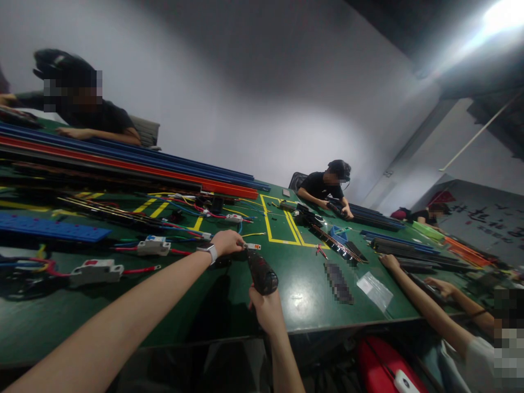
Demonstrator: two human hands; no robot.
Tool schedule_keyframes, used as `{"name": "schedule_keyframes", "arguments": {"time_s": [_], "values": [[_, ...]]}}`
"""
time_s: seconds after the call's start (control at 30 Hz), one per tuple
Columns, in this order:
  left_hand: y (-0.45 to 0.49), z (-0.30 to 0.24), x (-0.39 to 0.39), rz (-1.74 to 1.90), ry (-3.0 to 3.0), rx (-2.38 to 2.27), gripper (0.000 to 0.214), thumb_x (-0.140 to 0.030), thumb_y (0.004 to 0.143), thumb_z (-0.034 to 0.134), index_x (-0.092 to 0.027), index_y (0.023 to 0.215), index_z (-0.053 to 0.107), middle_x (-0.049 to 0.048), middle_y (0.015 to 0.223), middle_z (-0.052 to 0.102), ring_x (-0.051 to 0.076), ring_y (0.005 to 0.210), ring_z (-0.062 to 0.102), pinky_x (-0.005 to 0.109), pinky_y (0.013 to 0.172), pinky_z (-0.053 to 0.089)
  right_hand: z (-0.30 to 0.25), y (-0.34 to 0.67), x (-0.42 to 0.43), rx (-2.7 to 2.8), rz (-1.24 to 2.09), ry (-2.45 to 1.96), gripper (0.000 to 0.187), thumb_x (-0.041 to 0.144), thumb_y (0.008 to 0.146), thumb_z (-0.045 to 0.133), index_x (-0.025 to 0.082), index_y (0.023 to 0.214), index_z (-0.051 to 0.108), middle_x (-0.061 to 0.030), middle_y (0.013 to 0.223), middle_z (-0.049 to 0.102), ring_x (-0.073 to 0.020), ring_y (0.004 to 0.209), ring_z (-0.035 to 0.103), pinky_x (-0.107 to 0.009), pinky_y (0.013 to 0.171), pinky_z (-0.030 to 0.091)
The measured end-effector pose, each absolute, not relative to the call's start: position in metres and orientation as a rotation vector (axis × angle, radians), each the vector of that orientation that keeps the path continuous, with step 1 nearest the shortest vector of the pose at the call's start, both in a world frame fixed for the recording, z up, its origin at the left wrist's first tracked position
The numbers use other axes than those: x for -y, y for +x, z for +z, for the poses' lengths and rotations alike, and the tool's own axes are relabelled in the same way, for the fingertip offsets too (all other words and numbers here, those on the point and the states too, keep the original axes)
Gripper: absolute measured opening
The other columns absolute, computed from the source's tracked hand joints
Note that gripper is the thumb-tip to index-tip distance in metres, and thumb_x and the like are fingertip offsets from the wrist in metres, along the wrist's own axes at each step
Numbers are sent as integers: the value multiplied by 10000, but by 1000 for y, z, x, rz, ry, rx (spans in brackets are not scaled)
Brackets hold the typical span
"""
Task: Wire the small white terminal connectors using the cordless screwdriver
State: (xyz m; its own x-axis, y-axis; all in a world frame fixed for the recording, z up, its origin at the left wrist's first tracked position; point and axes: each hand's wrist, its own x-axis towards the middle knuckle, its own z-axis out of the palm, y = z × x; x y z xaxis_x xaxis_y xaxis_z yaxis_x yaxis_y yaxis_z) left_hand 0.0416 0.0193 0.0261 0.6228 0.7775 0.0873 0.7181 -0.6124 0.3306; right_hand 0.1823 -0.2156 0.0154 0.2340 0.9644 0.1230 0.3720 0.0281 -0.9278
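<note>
My left hand (227,242), with a white watch at the wrist, is closed on a small white and orange part (251,246) lying on the green table (303,284). My right hand (266,308) grips a dark electric screwdriver (261,273) by its body, with the tip pointing up at that small part. The two hands sit close together near the table's front edge.
White breakers (153,246) with red and blue wires lie to the left, and long blue and red rails (123,164) run behind them. A yellow taped rectangle (282,224) marks the table. Other people sit around, one person's forearm (413,295) at the right. A plastic bag (374,290) lies nearby.
</note>
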Motion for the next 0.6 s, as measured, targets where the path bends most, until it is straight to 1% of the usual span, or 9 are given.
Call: {"name": "schedule_keyframes", "arguments": {"time_s": [0.13, 0.27, 0.43, 0.6], "values": [[42, 25, -20, 322, 2574, -1231, 283, -534, 803, 609, -446, 1021, 766, -11, 1025, 770, 219, 948, 682, 265, 749, 456, 15, 182, 216, 1316, 760, -1529, 134, 252, 817, 533, 179, 853, 640, 15, 602, 609, -166, 577, 584, -240, 547, 397], [42, 24, -20, 316, 2582, -1235, 283, -529, 803, 609, -440, 1021, 767, -11, 1027, 770, 217, 948, 681, 264, 755, 456, 13, 183, 216, 1318, 764, -1522, 115, 252, 830, 536, 181, 843, 626, 15, 637, 606, -160, 570, 581, -240, 534, 391], [42, 23, -21, 321, 2578, -1225, 300, -535, 801, 608, -451, 1047, 758, -20, 1024, 769, 216, 940, 683, 263, 762, 461, 12, 183, 215, 1323, 764, -1513, 99, 226, 825, 528, 184, 813, 617, 23, 618, 590, -159, 585, 581, -241, 551, 396], [43, 23, -21, 334, 2549, -1241, 301, -522, 784, 625, -446, 1040, 763, -20, 1050, 766, 219, 958, 682, 253, 733, 459, 12, 183, 215, 1331, 763, -1503, 90, 215, 821, 524, 188, 807, 609, 29, 617, 585, -158, 592, 581, -240, 555, 399]]}}
